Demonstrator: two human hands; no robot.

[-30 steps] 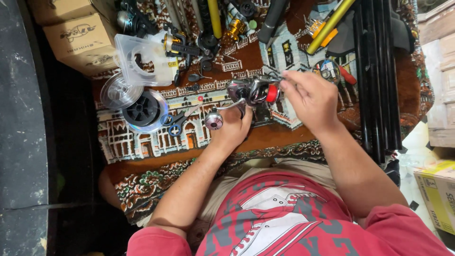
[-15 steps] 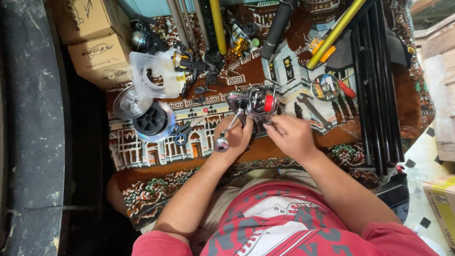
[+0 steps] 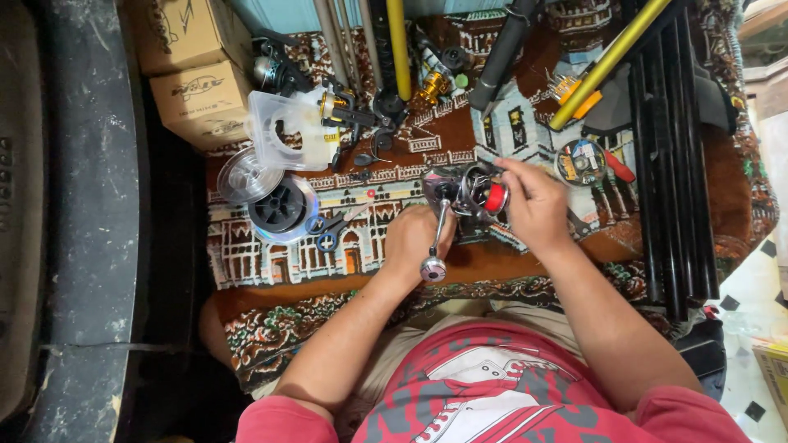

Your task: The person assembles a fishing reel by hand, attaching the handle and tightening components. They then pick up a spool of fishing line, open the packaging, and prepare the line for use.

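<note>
A silver fishing reel with a red spool part and a crank handle ending in a round knob sits between my hands above a patterned rug. My left hand grips the reel's body and stem from below. My right hand closes on the reel's red spool end from the right.
Black line spool, clear spool and blue-handled scissors lie left of the reel. Cardboard boxes stand at the far left. Rods and yellow tubes lie across the top, black rods on the right.
My right hand moved from below the reel up onto its red spool end. The left hand kept hold of the reel. The camera shifted slightly.
</note>
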